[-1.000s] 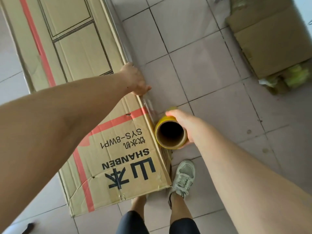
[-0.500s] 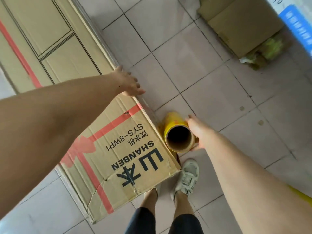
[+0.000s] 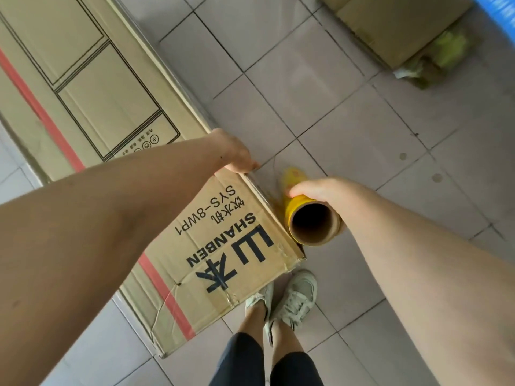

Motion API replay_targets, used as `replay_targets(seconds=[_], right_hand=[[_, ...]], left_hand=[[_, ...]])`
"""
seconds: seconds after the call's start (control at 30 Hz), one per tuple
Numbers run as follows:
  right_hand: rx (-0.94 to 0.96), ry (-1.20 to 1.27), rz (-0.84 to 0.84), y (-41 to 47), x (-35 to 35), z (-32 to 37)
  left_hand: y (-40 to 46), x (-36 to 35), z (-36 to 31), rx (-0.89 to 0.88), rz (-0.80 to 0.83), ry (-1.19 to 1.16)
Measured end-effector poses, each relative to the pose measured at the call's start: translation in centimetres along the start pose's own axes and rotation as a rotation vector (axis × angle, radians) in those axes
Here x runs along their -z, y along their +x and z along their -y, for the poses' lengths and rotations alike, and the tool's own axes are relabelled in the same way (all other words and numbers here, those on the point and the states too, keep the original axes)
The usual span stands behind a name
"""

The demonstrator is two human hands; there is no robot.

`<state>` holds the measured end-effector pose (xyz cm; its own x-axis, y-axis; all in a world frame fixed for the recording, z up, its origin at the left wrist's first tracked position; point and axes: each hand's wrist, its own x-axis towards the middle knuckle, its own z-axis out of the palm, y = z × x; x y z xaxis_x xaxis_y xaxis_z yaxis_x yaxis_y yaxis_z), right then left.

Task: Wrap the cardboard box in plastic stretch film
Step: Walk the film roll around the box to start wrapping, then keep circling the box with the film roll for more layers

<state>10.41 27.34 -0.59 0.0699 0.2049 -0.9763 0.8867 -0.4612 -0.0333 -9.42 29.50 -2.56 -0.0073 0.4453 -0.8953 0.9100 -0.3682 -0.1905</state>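
Observation:
A long brown cardboard box with red stripes and black "SHANBEN" print lies on the tiled floor, running from upper left to lower middle. My left hand presses on its right top edge, palm down on thin clear film there. My right hand grips a yellow roll of stretch film on a cardboard tube, held upright beside the box's right side. A short stretch of clear film runs from the roll to the box edge under my left hand.
My feet in pale sneakers stand at the box's near corner. Another brown cardboard box with yellow-green packing sits on the floor at upper right. A blue object shows at the top right corner.
My left hand slid along the box edge toward the near end. My right hand shifted its grip on the roll beside the box. The view swung leftward.

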Motion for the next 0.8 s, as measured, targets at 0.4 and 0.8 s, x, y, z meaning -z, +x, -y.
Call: replay_targets(seconds=[0.4, 0.8], right_hand=[[-0.301, 0.924, 0.164, -1.8, -2.5, -11.4], [0.003, 0.078, -0.232, -2.6, -2.1, -4.8]], left_hand=[[0.6, -0.5, 0.0, -0.013, -0.05, 0.004], [-2.7, -1.1, -9.5, -0.302, 0.09, -0.072]])
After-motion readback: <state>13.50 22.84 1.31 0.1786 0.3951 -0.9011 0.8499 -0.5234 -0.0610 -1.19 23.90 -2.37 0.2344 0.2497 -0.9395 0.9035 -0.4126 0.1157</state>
